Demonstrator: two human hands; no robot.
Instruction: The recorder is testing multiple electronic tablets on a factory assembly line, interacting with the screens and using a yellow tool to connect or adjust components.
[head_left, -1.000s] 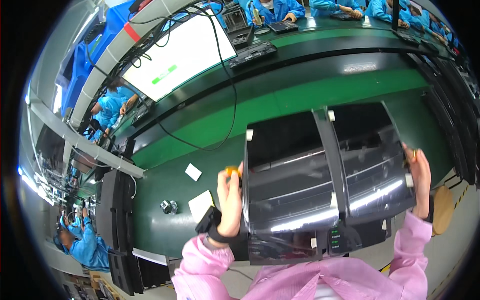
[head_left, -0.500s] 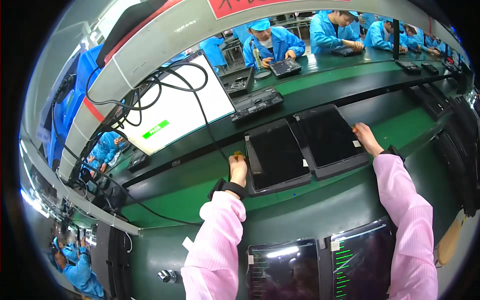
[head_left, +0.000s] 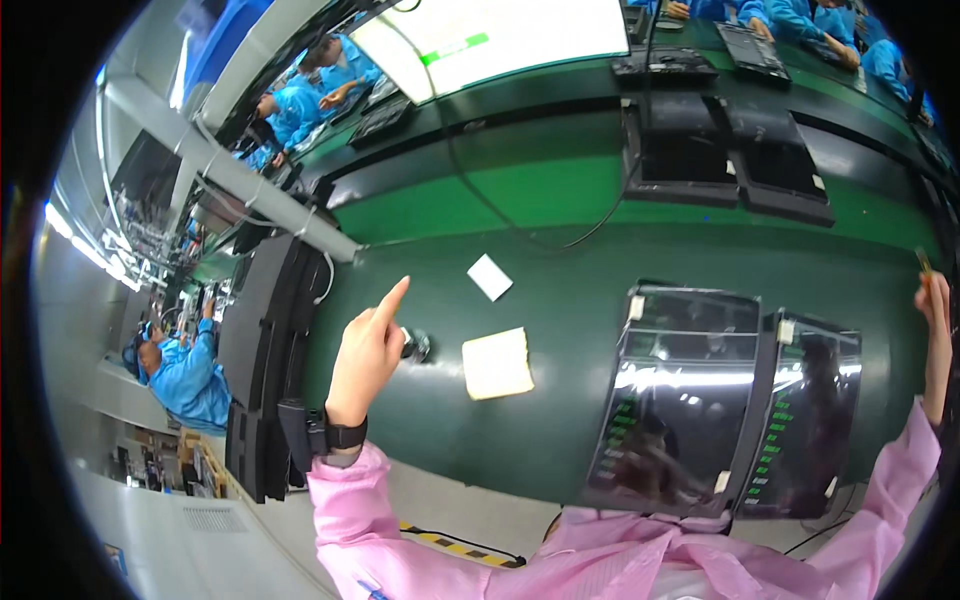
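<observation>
At the left of the bench, my left hand (head_left: 366, 362) hovers with its index finger stretched out, the other fingers curled and nothing visible in them. Right beside it is a small shiny metal object (head_left: 416, 346). My right hand (head_left: 935, 300), at the far right, pinches a small thin yellowish piece (head_left: 923, 263), too small to identify. Between the hands, close to my body, two tablets lie side by side: the left tablet (head_left: 690, 345) and the right tablet (head_left: 815, 400). Both have lit green lines on dark screens and pale tabs at their edges.
Two dark-screened tablets, left (head_left: 685, 150) and right (head_left: 775, 160), rest in black holders at the back. A pale yellow square sheet (head_left: 498, 365) and a white card (head_left: 490, 278) lie mid-bench. A black cable (head_left: 480, 195) hangs below the monitor (head_left: 520, 40). Black trays (head_left: 265, 370) are stacked left.
My view has swung left and down. Both hands have left the rear tablets; my left hand moved beside the metal object, my right to the far right. The yellow sheet has come into view.
</observation>
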